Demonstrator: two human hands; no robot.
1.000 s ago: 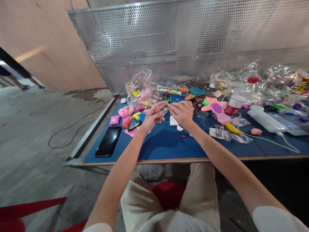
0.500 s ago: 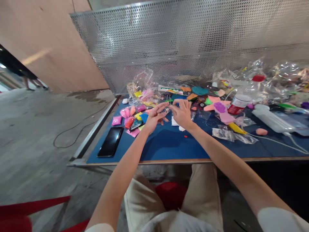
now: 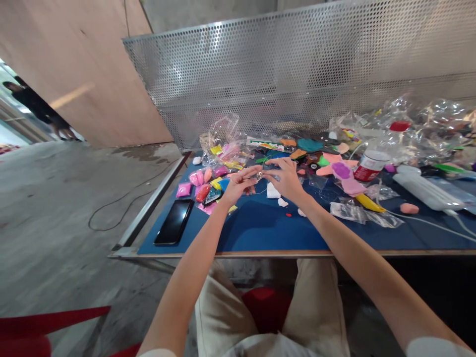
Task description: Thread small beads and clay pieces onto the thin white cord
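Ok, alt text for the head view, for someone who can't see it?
Left hand and right hand hold a small shiny item between their fingers over a blue table. A black phone lies near the table's left end, colourful packets beyond it; a red-and-white container sits right, before a perforated metal screen.

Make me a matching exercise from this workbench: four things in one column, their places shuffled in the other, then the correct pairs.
Things
1. phone
2. small shiny piece
3. perforated metal panel
4. red seat

Places
A. standing behind the blue tabletop
B. between the person's legs
C. flat near the tabletop's front left corner
D. at the fingertips of the left hand and the right hand

Pairs: 1-C, 2-D, 3-A, 4-B
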